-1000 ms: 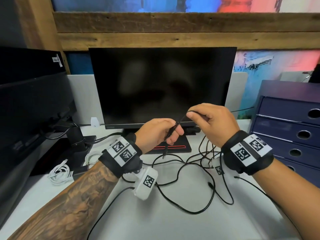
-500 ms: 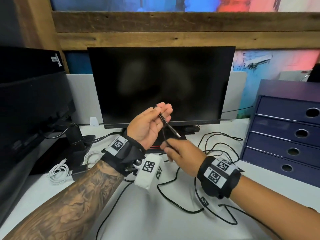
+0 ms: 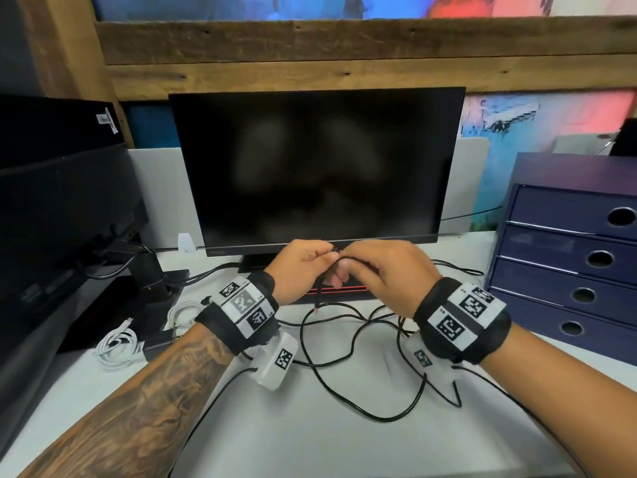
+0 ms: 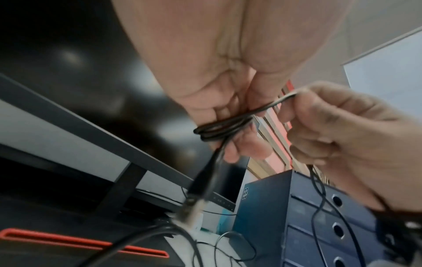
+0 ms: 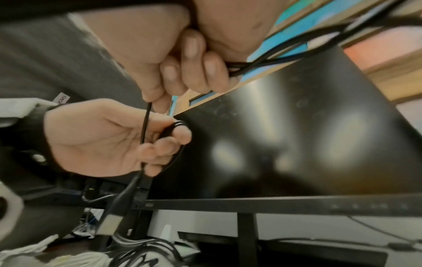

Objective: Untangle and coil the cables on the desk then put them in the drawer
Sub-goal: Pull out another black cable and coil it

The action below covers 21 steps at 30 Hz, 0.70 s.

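A thin black cable [image 3: 348, 339] lies in tangled loops on the white desk [image 3: 310, 436]. My left hand [image 3: 306, 265] holds a few turns of it wound round its curled fingers; the loops [image 4: 220, 127] show in the left wrist view. The cable's USB plug [image 3: 319, 296] hangs below that hand. My right hand [image 3: 377, 270] touches the left and pinches the running strand [image 4: 290, 95] between thumb and forefinger, also seen from the right wrist [image 5: 146, 117]. The blue drawer unit [image 3: 565, 257] stands at the right, all drawers closed.
A black monitor [image 3: 317, 167] stands just behind the hands, its base [image 3: 341, 291] under them. A second screen [image 3: 62, 208] and its stand fill the left. White coiled cables [image 3: 115, 343] lie at the left beside a black adapter [image 3: 158, 341].
My right hand has risen from below the left hand and now meets it. The left hand has turned palm down and dropped lower, with the cable wound round its fingers.
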{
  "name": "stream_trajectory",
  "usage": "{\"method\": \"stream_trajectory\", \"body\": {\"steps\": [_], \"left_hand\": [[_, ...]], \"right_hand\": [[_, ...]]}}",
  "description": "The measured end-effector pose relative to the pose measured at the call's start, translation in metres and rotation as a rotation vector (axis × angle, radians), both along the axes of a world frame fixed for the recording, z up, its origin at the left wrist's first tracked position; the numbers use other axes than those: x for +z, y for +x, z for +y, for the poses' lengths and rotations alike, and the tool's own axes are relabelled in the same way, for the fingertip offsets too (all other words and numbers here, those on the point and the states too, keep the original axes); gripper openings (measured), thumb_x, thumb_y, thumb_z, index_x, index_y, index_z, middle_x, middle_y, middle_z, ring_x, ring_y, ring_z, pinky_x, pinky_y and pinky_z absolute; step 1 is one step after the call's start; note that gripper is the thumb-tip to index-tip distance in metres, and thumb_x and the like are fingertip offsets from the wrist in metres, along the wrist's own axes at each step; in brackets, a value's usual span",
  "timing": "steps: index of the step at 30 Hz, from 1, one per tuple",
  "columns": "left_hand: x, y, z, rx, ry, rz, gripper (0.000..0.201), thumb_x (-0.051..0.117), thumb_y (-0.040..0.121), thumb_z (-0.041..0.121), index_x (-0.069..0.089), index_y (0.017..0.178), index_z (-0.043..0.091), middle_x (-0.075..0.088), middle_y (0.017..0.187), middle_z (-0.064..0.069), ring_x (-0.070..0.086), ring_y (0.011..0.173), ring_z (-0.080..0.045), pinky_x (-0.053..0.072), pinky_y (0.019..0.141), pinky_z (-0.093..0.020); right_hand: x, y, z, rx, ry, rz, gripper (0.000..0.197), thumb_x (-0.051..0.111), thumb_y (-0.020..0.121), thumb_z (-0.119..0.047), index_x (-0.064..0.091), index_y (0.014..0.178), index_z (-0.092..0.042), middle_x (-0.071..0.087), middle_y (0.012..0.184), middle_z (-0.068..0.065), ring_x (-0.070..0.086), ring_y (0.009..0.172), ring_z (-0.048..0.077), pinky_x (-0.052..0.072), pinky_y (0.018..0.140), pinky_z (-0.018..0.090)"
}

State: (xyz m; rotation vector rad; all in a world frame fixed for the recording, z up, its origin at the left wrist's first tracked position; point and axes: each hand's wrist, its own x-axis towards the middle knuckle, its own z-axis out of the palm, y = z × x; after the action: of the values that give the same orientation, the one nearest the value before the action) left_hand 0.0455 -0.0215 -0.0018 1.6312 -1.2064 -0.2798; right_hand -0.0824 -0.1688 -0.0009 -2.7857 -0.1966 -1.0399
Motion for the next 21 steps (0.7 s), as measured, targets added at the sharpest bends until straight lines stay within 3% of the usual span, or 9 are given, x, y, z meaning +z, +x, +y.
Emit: {"method": "stream_trajectory", "body": {"steps": [3,6,10,12,13,16,19,21], "left_hand": [[0.004,-0.002,-0.001,-0.092,0.086,0.136,0.042,0.035,0.107,0.016,0.067,0.093,-0.005,0.066,0.074,-0.015,0.056,0.063,-0.021,0.046,0.065,-0.023],[0.010,-0.004,-0.002,-0.148,0.090,0.261,0.038,0.040,0.101,0.018,0.069,0.092,-0.003,0.058,0.067,-0.010,0.049,0.061,-0.022,0.045,0.065,-0.033],[0.021,-0.012,0.005,-0.266,0.028,0.442,0.034,0.032,0.102,0.010,0.062,0.097,-0.006,0.049,0.065,-0.005,0.042,0.060,-0.017,0.043,0.064,-0.031],[0.024,-0.016,0.006,-0.320,-0.018,0.533,0.032,0.032,0.102,0.010,0.061,0.101,-0.004,0.050,0.070,-0.004,0.044,0.062,-0.015,0.046,0.067,-0.031],[0.025,-0.017,0.007,-0.338,-0.053,0.578,0.031,0.033,0.102,0.010,0.061,0.102,-0.003,0.051,0.071,-0.004,0.045,0.063,-0.014,0.048,0.068,-0.030],[0.027,-0.019,0.005,-0.334,-0.218,0.724,0.028,0.035,0.103,0.009,0.061,0.108,-0.003,0.059,0.076,-0.004,0.055,0.066,-0.012,0.054,0.071,-0.029],[0.028,-0.013,0.002,-0.275,-0.389,0.824,0.027,0.040,0.102,0.008,0.060,0.116,-0.003,0.069,0.086,-0.007,0.066,0.075,-0.013,0.059,0.080,-0.031],[0.026,-0.009,0.001,-0.222,-0.473,0.870,0.026,0.041,0.103,0.008,0.061,0.117,-0.002,0.073,0.093,-0.009,0.071,0.083,-0.014,0.059,0.086,-0.032]], "right_hand": [[0.004,0.001,-0.012,-0.048,-0.013,-0.058,0.023,0.048,0.100,-0.042,0.069,0.097,-0.032,0.067,0.087,-0.013,0.062,0.081,0.008,0.052,0.070,0.032],[0.006,0.002,-0.022,-0.074,0.029,-0.115,0.031,0.045,0.099,-0.047,0.070,0.101,-0.030,0.067,0.089,-0.014,0.061,0.080,0.009,0.053,0.069,0.036],[-0.001,0.008,-0.031,-0.047,0.217,-0.111,0.030,0.049,0.100,-0.045,0.072,0.110,-0.029,0.069,0.098,-0.015,0.063,0.090,0.007,0.055,0.079,0.036],[-0.011,0.013,-0.032,0.016,0.360,-0.086,0.029,0.051,0.102,-0.039,0.071,0.120,-0.028,0.070,0.107,-0.015,0.064,0.102,0.004,0.054,0.089,0.033],[-0.016,0.014,-0.029,0.044,0.423,-0.062,0.029,0.051,0.103,-0.035,0.070,0.123,-0.028,0.070,0.106,-0.018,0.064,0.101,0.003,0.053,0.089,0.030],[-0.031,0.015,-0.019,0.064,0.521,0.068,0.027,0.047,0.105,-0.030,0.067,0.123,-0.032,0.065,0.081,-0.019,0.061,0.076,0.000,0.047,0.070,0.019],[-0.040,0.014,-0.007,-0.006,0.461,0.252,0.024,0.042,0.107,-0.032,0.065,0.114,-0.028,0.067,0.081,-0.006,0.058,0.067,0.001,0.051,0.067,0.026],[-0.044,0.015,0.003,-0.014,0.428,0.359,0.028,0.039,0.107,-0.036,0.064,0.111,-0.023,0.067,0.082,-0.006,0.056,0.064,0.001,0.052,0.069,0.030]]}}
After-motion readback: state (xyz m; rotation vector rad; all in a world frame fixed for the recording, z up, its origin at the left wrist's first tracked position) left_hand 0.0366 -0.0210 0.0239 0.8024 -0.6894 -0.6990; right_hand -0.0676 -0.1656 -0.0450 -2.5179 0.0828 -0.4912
